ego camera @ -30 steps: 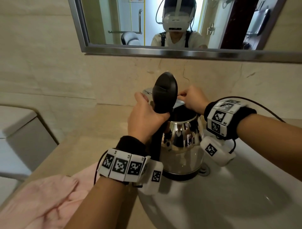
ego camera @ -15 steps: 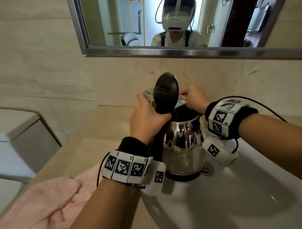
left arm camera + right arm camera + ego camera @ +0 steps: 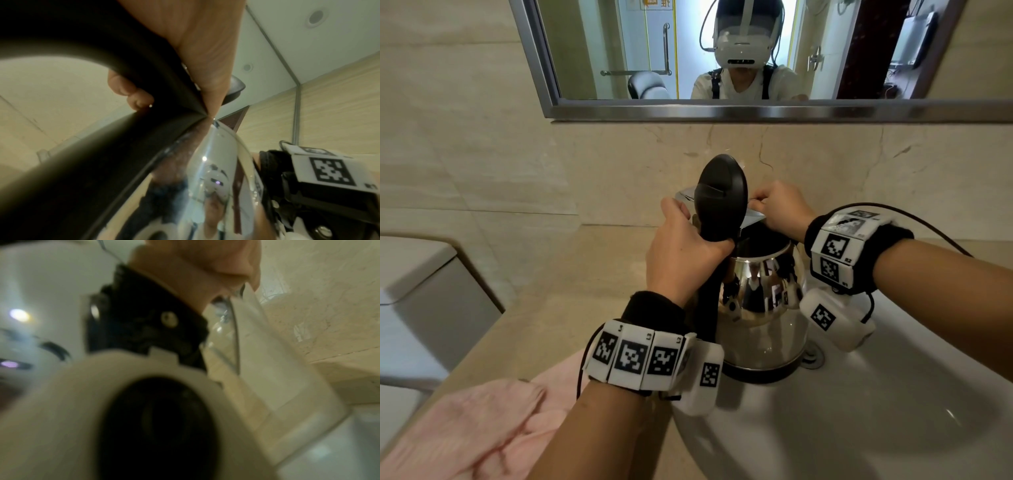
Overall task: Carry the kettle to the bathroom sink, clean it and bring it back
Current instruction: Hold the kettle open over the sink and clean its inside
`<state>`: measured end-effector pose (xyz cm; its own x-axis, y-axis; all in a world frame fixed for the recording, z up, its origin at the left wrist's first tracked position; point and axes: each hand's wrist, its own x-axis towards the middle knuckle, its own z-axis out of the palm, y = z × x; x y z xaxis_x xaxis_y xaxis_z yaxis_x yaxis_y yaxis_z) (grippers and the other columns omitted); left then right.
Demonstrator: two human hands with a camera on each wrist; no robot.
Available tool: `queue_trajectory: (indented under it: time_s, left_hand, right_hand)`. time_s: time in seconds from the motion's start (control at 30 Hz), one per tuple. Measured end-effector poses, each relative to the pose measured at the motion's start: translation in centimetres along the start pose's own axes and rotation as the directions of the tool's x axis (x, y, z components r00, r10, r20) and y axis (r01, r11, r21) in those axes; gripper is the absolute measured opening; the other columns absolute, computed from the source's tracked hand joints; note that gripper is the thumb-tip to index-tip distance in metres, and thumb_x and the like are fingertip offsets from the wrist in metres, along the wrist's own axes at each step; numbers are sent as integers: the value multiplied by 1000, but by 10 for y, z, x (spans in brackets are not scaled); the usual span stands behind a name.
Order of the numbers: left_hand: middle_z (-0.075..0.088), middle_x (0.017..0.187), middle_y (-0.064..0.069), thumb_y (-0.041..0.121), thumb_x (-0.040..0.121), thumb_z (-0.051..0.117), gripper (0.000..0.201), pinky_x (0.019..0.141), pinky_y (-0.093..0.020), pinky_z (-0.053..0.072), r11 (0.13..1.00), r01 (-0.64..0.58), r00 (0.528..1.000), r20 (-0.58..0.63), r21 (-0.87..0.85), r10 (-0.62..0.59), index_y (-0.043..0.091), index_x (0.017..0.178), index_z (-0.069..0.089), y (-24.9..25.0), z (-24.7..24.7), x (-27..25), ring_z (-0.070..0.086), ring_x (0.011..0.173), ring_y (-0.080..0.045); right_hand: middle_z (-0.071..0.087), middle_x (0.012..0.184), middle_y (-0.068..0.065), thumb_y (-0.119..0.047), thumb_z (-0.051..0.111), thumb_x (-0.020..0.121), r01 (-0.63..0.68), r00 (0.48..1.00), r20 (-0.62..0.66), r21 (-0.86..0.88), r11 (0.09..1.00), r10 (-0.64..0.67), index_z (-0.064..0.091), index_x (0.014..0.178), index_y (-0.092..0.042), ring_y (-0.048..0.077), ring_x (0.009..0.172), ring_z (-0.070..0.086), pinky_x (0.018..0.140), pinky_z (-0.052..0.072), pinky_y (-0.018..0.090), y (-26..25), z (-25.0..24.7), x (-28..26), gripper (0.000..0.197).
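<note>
While shiny steel kettle [image 3: 763,308] w/ black lid up stands in white basin sink [image 3: 859,411], left hand [image 3: 685,253] fingers wrapped round its black handle [image 3: 709,305], right hand [image 3: 780,209] fingers pinching chrome faucet [image 3: 751,216] at rim, pink towel [image 3: 465,431] on beige table [image 3: 544,308], wristband tags read L3, L2, R2.

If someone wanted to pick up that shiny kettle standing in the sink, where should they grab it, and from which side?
Probably by the black handle, coming from the left, where it arches off the kettle. The arch leaves a gap for fingers to wrap through, as the left hand does now. The steel body is round and smooth, a poorer hold, and the raised lid looks hinged, so it is no lifting point.
</note>
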<state>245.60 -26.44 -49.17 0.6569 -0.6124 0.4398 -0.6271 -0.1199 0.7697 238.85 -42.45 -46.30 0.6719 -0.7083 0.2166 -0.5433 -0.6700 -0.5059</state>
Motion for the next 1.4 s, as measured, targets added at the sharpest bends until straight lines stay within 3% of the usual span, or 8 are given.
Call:
queue_trajectory:
  time_s: [0.17,0.53,0.77,0.9,1.1,1.27,1.4]
  left_hand:
    - [49,72,7,30,70,76,56,55,-27,41,1000,-2,1000,-4,3,2,17,99,31,0,0,0,52,62,-10]
    - [48,72,7,30,71,76,55,54,-27,41,1000,-7,1000,-1,2,7,16,99,31,1,-1,-1,52,62,-10]
    - [52,75,6,29,71,76,54,59,-34,52,1000,-6,1000,5,10,6,15,101,33,3,-2,-1,58,68,-12]
    - [50,73,7,29,71,76,54,56,-30,47,1000,-14,1000,3,8,14,16,99,32,2,-1,-1,56,65,-12]
    - [50,72,6,29,71,76,54,55,-28,44,1000,-9,1000,6,2,9,16,99,32,1,-1,-1,55,64,-11]
    - [47,72,8,29,71,76,54,54,-26,40,1000,-5,1000,9,6,4,17,98,31,1,-1,-1,52,62,-9]
    - [48,72,8,28,71,76,54,54,-26,40,1000,-3,1000,9,9,3,17,98,31,1,-1,-1,52,63,-9]
  right_hand:
    - [68,107,20,-15,46,98,-4,1000,4,26,1000,3,67,109,0,31,102,62,84,46,34,0,0,-2,28]
    - [68,110,20,-14,49,97,-12,1000,-5,20,1000,12,69,108,1,31,105,62,92,46,39,-2,-1,-2,27]
    - [68,111,20,-15,47,98,-2,1000,-6,9,1000,2,68,110,1,31,105,62,91,46,38,0,0,-2,29]
    - [68,111,19,-15,47,98,4,1000,-8,2,1000,-4,68,111,0,31,105,62,93,48,39,1,0,-1,29]
    - [69,108,21,-14,46,98,3,1000,-3,10,1000,-3,68,109,2,32,102,63,89,47,39,1,0,-2,29]
    - [71,103,18,-15,48,97,-15,1000,-5,46,999,16,69,106,-2,29,97,65,77,44,29,1,0,-2,27]
    - [70,104,19,-15,47,98,-22,1000,6,53,998,22,68,107,-1,29,98,65,76,42,27,0,0,-4,27]
